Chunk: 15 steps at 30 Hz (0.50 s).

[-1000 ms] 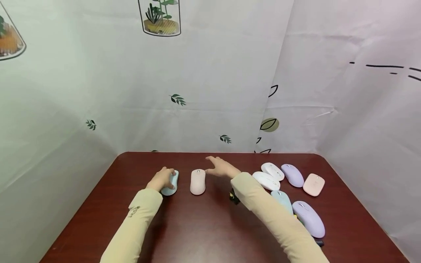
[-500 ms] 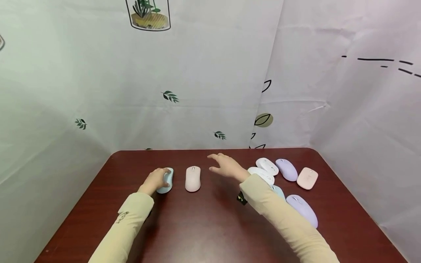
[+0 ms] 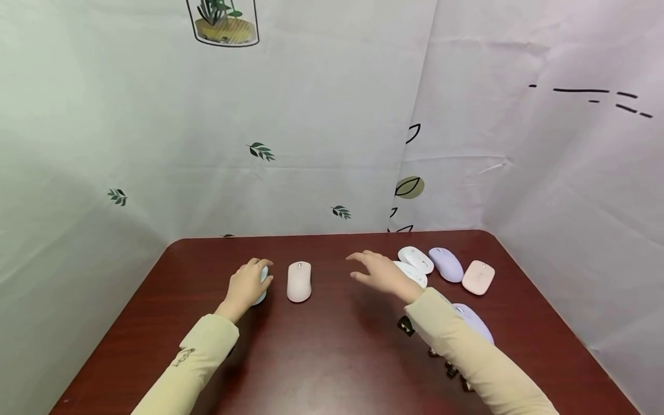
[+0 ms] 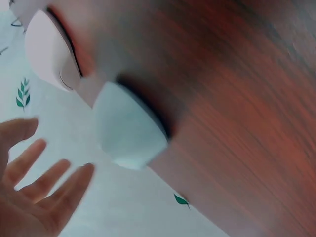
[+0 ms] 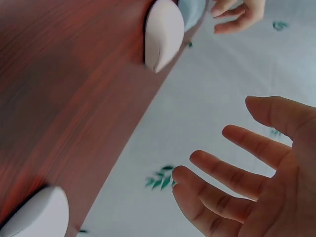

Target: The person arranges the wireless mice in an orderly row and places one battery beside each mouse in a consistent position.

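Note:
My left hand (image 3: 246, 286) hovers over the light blue computer mouse (image 3: 263, 275), hiding much of it in the head view. In the left wrist view, the relaxed, spread fingers (image 4: 74, 190) are apart from that blue mouse (image 4: 129, 129), which rests on the table. Just right of it lies a pale pink-beige mouse (image 3: 298, 282), pointing away from me. My right hand (image 3: 381, 274) is held above the table, between this mouse and a group of mice at the right. Its fingers (image 5: 232, 180) are loosely spread and hold nothing, as the right wrist view shows.
At the right are two white mice (image 3: 416, 260), a lavender mouse (image 3: 446, 265), a pink mouse (image 3: 478, 278) and another lavender mouse (image 3: 474, 320), partly behind my right sleeve (image 3: 461, 340). Small dark objects (image 3: 406, 325) show beside that sleeve. A patterned white sheet (image 3: 311, 115) hangs behind the dark red table (image 3: 321, 357).
My right hand has moved right, away from the pale pink-beige mouse. My left hand now covers more of the blue mouse. The head view has shifted slightly.

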{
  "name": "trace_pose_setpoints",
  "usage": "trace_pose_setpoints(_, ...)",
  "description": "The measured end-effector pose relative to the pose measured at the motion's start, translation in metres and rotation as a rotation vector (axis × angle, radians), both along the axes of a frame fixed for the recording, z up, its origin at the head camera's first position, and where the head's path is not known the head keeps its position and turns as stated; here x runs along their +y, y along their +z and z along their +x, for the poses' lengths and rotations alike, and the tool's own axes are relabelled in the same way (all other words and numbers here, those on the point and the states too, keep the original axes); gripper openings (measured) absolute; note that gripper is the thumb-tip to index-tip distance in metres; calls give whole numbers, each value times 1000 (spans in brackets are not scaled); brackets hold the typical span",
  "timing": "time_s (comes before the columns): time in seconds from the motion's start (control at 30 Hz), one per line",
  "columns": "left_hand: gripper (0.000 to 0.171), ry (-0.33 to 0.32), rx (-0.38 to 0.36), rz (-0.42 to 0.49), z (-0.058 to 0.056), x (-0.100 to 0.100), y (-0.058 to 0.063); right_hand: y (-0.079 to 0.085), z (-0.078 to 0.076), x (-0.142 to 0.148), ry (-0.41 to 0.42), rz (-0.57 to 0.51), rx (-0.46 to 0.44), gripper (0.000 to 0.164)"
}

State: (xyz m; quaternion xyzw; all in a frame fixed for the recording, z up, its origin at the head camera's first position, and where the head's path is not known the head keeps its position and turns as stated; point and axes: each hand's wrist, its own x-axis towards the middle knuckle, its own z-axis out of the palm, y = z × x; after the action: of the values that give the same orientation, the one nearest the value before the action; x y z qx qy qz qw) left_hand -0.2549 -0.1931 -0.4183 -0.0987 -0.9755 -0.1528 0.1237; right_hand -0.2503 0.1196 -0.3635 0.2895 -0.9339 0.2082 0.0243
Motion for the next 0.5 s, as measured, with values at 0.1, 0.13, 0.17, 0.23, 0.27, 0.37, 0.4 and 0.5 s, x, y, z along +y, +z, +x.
trace_pose_setpoints(0.1, 28, -22, 98, 60, -1, 8, 0, 2, -1, 15, -19, -34, 8, 37)
trace_pose_setpoints(0.13, 27, -30, 122, 71, -1, 11, 1, 2, -2, 21, -26, -48, 8, 36)
trace_pose_setpoints(0.17, 27, -39, 142, 81, -1, 14, 1, 2, -2, 26, -34, -59, 11, 36)
trace_pose_setpoints(0.23, 26, -61, 178, 88, -2, 19, 0, 2, -4, 36, -56, -72, 26, 34)
trace_pose_setpoints(0.27, 25, -71, 183, 92, -2, 21, 0, 1, -5, 41, -63, -75, 37, 33)
trace_pose_setpoints(0.37, 26, -91, 161, 104, -5, 27, -3, -4, -7, 51, -96, -74, 47, 32)
trace_pose_setpoints(0.4, 26, -96, 140, 108, -6, 29, -5, -6, -8, 54, -103, -68, 50, 31)
trace_pose_setpoints(0.5, 30, -118, 40, 127, -8, 38, -8, -12, -10, 61, -118, -61, 38, 29)
